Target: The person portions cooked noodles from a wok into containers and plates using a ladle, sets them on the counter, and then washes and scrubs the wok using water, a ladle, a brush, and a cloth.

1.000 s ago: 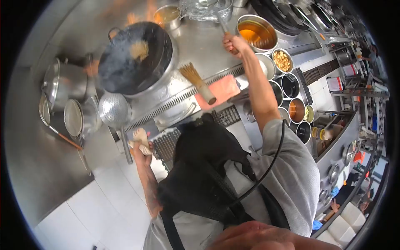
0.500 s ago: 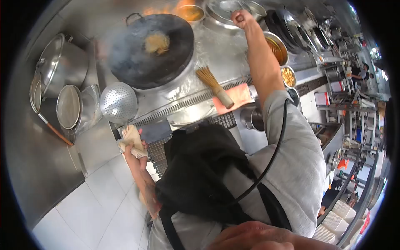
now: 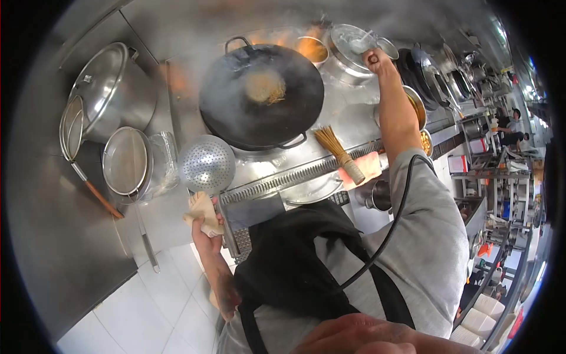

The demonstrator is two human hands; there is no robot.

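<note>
My left hand (image 3: 207,225) is closed around a folded beige cloth (image 3: 202,212), at the handle end of a perforated skimmer (image 3: 206,165). The skimmer's bowl is held left of a black wok (image 3: 236,118). In the wok lies a pale clump of food (image 3: 265,87) with smoke rising around it. My right hand (image 3: 375,60) is stretched far forward in a fist around a ladle handle. The ladle's bowl (image 3: 361,44) is over or in a metal pot (image 3: 348,74) of clear liquid. Most of the handle is hidden by foreshortening.
A bamboo brush (image 3: 339,153) rests beside a pink cloth (image 3: 368,166) at the stove's front. Flames (image 3: 283,40) show behind the wok. Strainers (image 3: 125,160) and a lidded stockpot (image 3: 130,88) stand left. A person (image 3: 514,125) is in the far right background.
The whole view has shifted, so the stove and wok appear further right and lower. My right hand stays by the pot with the ladle; my left keeps hold of the cloth and skimmer.
</note>
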